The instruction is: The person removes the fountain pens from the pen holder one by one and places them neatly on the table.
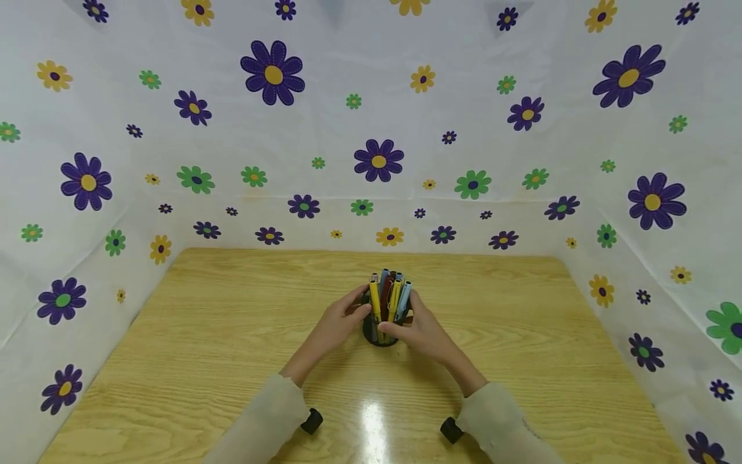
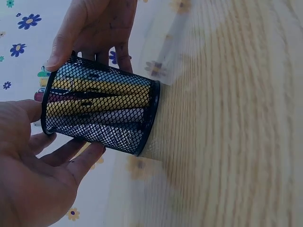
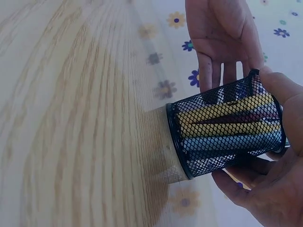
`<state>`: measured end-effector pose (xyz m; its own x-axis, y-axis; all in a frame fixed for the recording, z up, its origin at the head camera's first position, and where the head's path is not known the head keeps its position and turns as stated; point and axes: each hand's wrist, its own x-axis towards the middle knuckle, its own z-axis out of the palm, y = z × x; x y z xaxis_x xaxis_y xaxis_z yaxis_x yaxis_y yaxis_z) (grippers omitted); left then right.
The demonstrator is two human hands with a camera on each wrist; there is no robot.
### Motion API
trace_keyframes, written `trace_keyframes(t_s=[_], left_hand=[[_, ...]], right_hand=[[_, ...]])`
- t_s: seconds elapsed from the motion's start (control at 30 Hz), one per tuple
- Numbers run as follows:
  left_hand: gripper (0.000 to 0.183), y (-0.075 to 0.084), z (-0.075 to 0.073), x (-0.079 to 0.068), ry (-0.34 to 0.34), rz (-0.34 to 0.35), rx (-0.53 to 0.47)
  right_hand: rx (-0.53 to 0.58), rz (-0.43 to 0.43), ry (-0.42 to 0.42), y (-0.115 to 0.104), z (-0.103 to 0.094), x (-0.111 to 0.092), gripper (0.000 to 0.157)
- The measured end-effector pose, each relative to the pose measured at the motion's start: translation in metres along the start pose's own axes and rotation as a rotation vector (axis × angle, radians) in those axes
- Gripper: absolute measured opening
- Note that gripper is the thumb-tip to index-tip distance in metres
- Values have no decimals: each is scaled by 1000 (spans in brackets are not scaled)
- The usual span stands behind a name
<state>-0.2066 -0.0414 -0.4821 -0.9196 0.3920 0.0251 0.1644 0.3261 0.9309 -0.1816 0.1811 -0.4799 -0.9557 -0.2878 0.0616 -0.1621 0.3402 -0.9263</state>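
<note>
A black mesh pen cup (image 1: 380,342) stands upright between both hands, its base right at the tabletop in the wrist views. Yellow pens (image 1: 395,301), light blue pens (image 1: 404,300) and a dark red one (image 1: 387,293) stick up from it. On one side my left hand (image 1: 336,322) holds the cup, thumb by the rim and fingers along the mesh wall (image 2: 102,106). From the opposite side my right hand (image 1: 428,330) grips it, its thumb across the near rim and its fingers curving round the mesh.
The wooden table (image 1: 232,322) has a glossy surface with a bright reflection near its front. A white flowered sheet (image 1: 324,129) surrounds it at the back and both sides. A black band piece (image 1: 312,421) shows at the left sleeve, another (image 1: 451,430) at the right sleeve.
</note>
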Motion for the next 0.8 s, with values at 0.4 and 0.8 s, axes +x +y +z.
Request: trace_keyframes(t_s=[0.4,0.8], left_hand=[[58,-9,-18,-11,60,2,-36],[61,-18,-36,-24,74,-52,-93]], right_hand=[[10,-30,-36,-7,19,11,88],[14,-76,-92,-14,38,22,88]])
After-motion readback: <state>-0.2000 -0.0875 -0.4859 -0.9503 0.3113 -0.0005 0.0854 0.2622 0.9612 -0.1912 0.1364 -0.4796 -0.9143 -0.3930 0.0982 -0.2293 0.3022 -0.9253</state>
